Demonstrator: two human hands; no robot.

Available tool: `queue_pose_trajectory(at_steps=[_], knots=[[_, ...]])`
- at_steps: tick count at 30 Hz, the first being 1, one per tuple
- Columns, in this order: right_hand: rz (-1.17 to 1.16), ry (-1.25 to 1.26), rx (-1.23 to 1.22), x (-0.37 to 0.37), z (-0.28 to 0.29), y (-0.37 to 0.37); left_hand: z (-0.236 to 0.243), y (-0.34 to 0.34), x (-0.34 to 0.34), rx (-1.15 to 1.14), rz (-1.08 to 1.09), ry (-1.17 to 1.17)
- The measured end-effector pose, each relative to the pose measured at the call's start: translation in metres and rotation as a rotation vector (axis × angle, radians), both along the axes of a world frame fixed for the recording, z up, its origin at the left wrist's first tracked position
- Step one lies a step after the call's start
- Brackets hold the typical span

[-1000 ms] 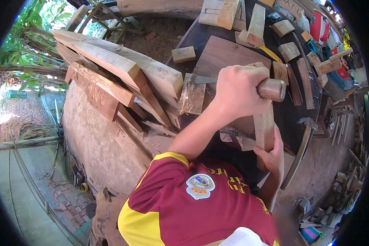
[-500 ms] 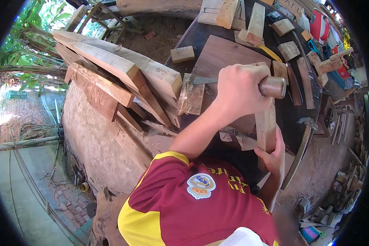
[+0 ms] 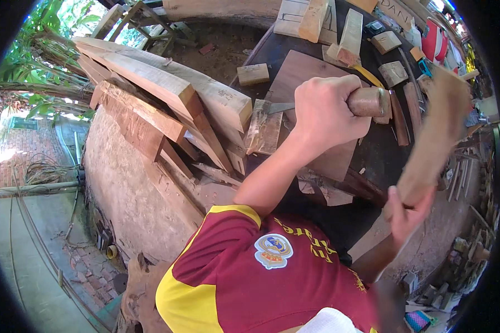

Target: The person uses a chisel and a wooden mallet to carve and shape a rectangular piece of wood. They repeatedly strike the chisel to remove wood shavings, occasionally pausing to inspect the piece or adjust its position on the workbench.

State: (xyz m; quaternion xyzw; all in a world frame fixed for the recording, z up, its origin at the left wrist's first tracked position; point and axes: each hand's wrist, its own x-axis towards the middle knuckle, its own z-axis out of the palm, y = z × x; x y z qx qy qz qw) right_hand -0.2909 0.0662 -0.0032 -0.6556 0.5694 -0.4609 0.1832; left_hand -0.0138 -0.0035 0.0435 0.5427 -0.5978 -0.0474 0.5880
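A chisel is held sideways in my left hand (image 3: 328, 111), fingers wrapped round it. Its wooden handle (image 3: 365, 102) sticks out to the right of the fist. To the left, the chisel's metal blade (image 3: 281, 107) reaches a small upright wood block (image 3: 264, 131), and its tip lies at the block's upper edge. My right hand (image 3: 410, 212) grips the near end of a thick wooden stick (image 3: 436, 133), which slants up and away to the right, blurred by motion. A gap separates the stick from the chisel handle.
A flat brown board (image 3: 303, 66) lies on the dark table behind my left hand. Several wood pieces, such as a pale offcut (image 3: 253, 74), lie around it. Long beams (image 3: 150, 72) lean at the left. Wood scraps (image 3: 461, 255) are piled at the lower right.
My right hand has swung the wooden stick to the right, away from the chisel handle. My left hand keeps its hold on the chisel, almost unmoved.
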Motion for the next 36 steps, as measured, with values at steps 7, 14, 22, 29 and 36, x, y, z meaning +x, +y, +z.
queue_pose_trajectory(at_steps=[7,14,22,29,36], knots=[[-0.297,-0.5,-0.405,0.029,0.052,-0.029,0.007,0.006,0.009,0.059,-0.022,0.089],[0.081,0.338,-0.332,0.044,0.01,-0.024,0.005,0.002,0.007,0.02,0.03,0.079],[-0.13,-0.104,-0.324,0.028,0.049,-0.023,0.003,0.0,0.0,0.058,0.003,0.02],[0.148,0.368,-0.202,0.04,-0.011,-0.011,-0.005,-0.002,-0.004,0.093,0.038,-0.071],[-0.147,-0.107,-0.357,0.002,0.005,-0.025,-0.01,0.0,-0.01,0.201,-0.014,-0.138]])
